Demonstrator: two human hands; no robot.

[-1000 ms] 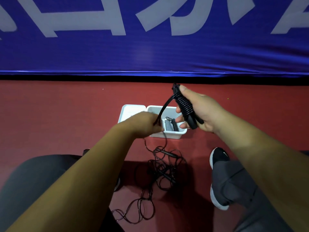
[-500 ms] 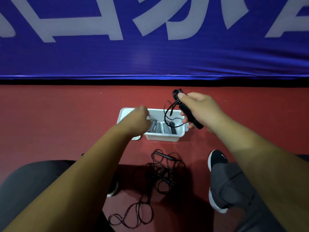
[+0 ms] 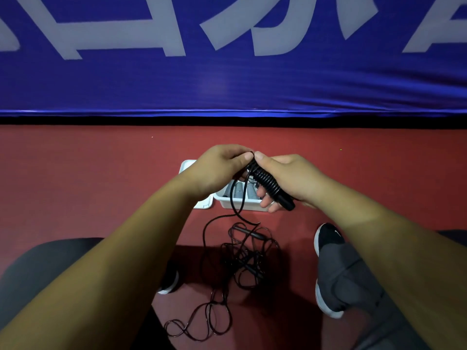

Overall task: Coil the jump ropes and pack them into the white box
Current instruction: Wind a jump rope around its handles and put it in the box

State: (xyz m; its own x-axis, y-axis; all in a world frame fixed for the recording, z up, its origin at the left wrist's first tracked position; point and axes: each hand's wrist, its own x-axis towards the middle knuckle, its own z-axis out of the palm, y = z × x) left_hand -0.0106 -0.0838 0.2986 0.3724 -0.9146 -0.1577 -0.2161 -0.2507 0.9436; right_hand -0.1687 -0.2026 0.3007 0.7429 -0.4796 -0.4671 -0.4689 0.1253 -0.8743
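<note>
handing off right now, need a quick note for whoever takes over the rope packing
Right hand grips the black handles, already wrapped in several turns. Left hand pinches the cord at their top. White box sits open under the hands, something grey inside. Left: wind the cord trailing to the floor tangle, pack it, then the rest.

Bare forearms (image 3: 113,261), grey trousers (image 3: 353,274), black shoes (image 3: 328,238), white soles (image 3: 319,296), perhaps a logo (image 3: 336,231)

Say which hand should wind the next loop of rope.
Left. The left hand pinches the loose rope and can swing it round; the right hand is busy gripping the wrapped handles.
</note>
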